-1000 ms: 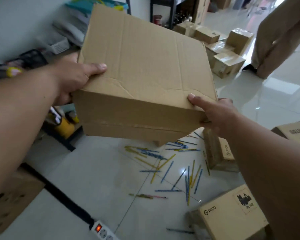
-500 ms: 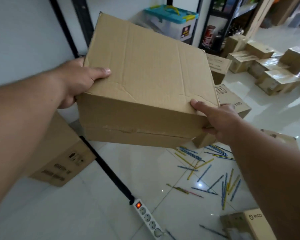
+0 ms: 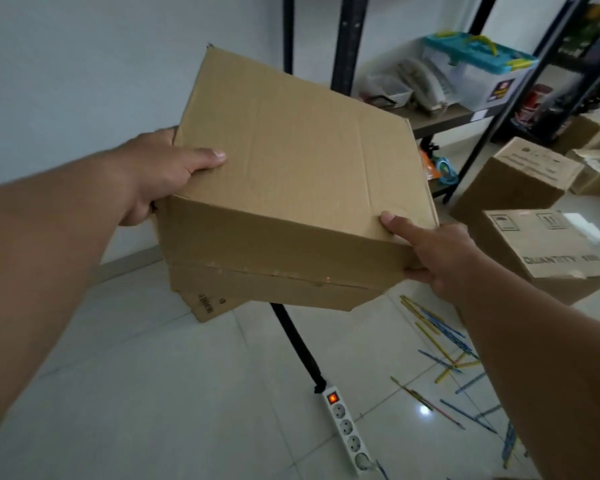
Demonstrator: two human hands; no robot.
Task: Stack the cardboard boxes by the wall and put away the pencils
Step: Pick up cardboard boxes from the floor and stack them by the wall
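I hold a plain brown cardboard box (image 3: 298,181) up in the air in front of the white wall. My left hand (image 3: 156,174) grips its left edge, thumb lying on the top face. My right hand (image 3: 433,254) grips its near right corner, thumb on top and fingers underneath. Below it another cardboard box (image 3: 205,304) lies on the floor by the wall, mostly hidden. Several blue and yellow pencils (image 3: 444,355) lie scattered on the tiles at the lower right.
A white power strip (image 3: 347,431) with a lit switch and a black cable (image 3: 295,341) cross the floor. More boxes (image 3: 548,251) stand at the right. A black shelf rack (image 3: 440,119) holds a clear tub with a teal lid (image 3: 475,74).
The view has swung left toward the wall while both hands kept hold of the box. The pencils slid to the lower right and the floor box by the wall passed under the held box.
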